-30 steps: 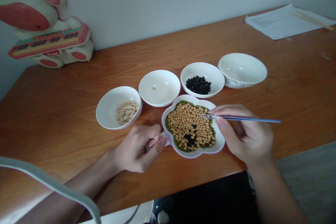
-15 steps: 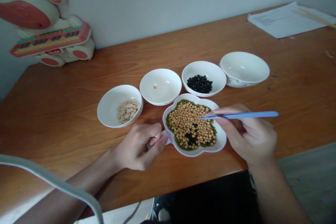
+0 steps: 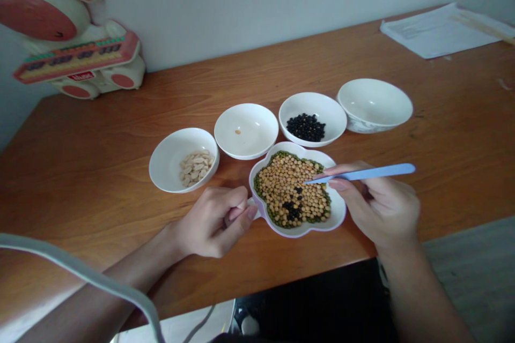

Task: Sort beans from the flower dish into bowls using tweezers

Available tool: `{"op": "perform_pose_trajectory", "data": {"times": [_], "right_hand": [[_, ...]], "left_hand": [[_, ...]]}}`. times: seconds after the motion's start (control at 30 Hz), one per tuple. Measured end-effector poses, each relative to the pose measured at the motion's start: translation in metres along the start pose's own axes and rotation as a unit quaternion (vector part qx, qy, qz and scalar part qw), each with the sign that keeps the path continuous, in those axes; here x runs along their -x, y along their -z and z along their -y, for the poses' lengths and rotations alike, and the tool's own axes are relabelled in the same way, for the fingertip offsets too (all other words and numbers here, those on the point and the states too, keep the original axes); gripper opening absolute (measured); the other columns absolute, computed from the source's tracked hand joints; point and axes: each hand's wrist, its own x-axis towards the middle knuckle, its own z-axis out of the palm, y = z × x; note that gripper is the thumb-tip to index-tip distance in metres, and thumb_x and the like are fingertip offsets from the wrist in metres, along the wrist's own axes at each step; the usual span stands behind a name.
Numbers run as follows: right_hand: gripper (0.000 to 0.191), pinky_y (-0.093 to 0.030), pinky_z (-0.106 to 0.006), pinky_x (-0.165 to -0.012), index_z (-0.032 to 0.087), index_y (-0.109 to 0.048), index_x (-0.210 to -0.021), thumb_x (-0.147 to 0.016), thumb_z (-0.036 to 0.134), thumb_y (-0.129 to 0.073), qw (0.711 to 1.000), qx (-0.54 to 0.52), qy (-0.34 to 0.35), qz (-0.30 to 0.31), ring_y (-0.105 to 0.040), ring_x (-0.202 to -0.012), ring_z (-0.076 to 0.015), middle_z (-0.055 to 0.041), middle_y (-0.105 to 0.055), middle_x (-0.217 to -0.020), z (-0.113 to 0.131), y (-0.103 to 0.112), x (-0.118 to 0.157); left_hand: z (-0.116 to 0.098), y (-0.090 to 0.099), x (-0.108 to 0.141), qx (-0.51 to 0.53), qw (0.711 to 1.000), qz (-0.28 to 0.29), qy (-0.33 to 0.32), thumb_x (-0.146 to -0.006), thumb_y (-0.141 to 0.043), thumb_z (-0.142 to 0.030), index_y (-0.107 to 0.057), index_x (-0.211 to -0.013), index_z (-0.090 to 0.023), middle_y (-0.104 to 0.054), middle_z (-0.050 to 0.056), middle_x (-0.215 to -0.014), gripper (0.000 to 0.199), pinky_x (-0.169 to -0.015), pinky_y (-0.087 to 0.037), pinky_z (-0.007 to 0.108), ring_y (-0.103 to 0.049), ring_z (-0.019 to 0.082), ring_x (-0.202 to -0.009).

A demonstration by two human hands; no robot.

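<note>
My left hand (image 3: 220,220) is closed round the short handle of a scalloped white dish (image 3: 338,209) with a lilac rim. Tan soybeans (image 3: 277,177), green beans round the edge and a few black beans (image 3: 293,210) lie in it. Blue tweezers (image 3: 370,172) are pinched in my right hand (image 3: 380,203), their tips down at the soybeans; I cannot tell whether a bean is between them. Behind the dish, one white bowl (image 3: 311,101) holds black beans, and another bowl (image 3: 246,112) has a single tan bean. Flat pale seeds (image 3: 196,167) lie in the left bowl (image 3: 164,166).
A further white bowl (image 3: 374,104) with nothing visible inside stands at the right end of the row. A toy animal figure (image 3: 80,48) sits by the wall at left. Papers (image 3: 442,32) lie at the back right. A grey cable-like band (image 3: 80,273) crosses the lower left.
The tweezers have turned slightly in my right hand, their back end shifting left and down-tilting less flat, with the tips a little further left. My left hand keeps its hold on the handle.
</note>
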Motion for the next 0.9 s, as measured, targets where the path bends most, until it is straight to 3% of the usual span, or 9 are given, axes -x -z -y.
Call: {"op": "perform_pose_trajectory", "data": {"times": [0.2, 0.3, 0.57, 0.9], "right_hand": [[0.014, -0.061, -0.028, -0.068, 0.028, -0.074, -0.103, -0.097, 0.018, -0.067, 0.999, -0.018, 0.026, 0.017, -0.077, -0.078, -0.0167, 0.0006, -0.082, -0.093, 0.0047, -0.0002, -0.0052], [0.019, -0.061, -0.034, -0.073, 0.027, -0.074, -0.104, -0.094, 0.013, -0.066, 0.997, -0.048, 0.061, 0.026, -0.076, -0.083, -0.0186, -0.0006, -0.081, -0.094, 0.0045, 0.0008, -0.0051], [0.034, -0.058, -0.042, -0.068, 0.033, -0.072, -0.11, -0.087, 0.008, -0.071, 0.993, -0.027, 0.109, 0.026, -0.073, -0.079, -0.0222, 0.0017, -0.081, -0.092, 0.0037, 0.0009, -0.0056], [0.021, -0.052, -0.037, -0.07, 0.022, -0.071, -0.102, -0.089, 0.007, -0.071, 0.99, 0.0, 0.133, 0.039, -0.071, -0.075, -0.0171, -0.0001, -0.081, -0.088, 0.0071, -0.0027, -0.0098]], "left_hand": [[0.0007, -0.0003, 0.0002, 0.006, 1.0, -0.006, -0.013, -0.096, -0.056, -0.01, -0.031, -0.076, -0.022, -0.037, -0.008, -0.064, 0.034, -0.05, -0.025, 0.023, -0.031, 0.006, -0.051], [0.0005, -0.0008, -0.0002, 0.005, 1.0, -0.009, -0.017, -0.095, -0.057, -0.009, -0.032, -0.076, -0.022, -0.035, -0.008, -0.065, 0.034, -0.05, -0.024, 0.022, -0.03, 0.005, -0.051], [-0.0005, -0.0011, -0.0018, 0.009, 1.0, -0.016, -0.024, -0.094, -0.058, -0.008, -0.031, -0.076, -0.022, -0.034, -0.009, -0.063, 0.035, -0.049, -0.023, 0.021, -0.028, 0.005, -0.051], [-0.0005, -0.0013, -0.0017, 0.005, 1.0, -0.015, -0.021, -0.095, -0.056, -0.008, -0.032, -0.075, -0.021, -0.034, -0.009, -0.063, 0.034, -0.05, -0.024, 0.021, -0.028, 0.005, -0.051]]}}
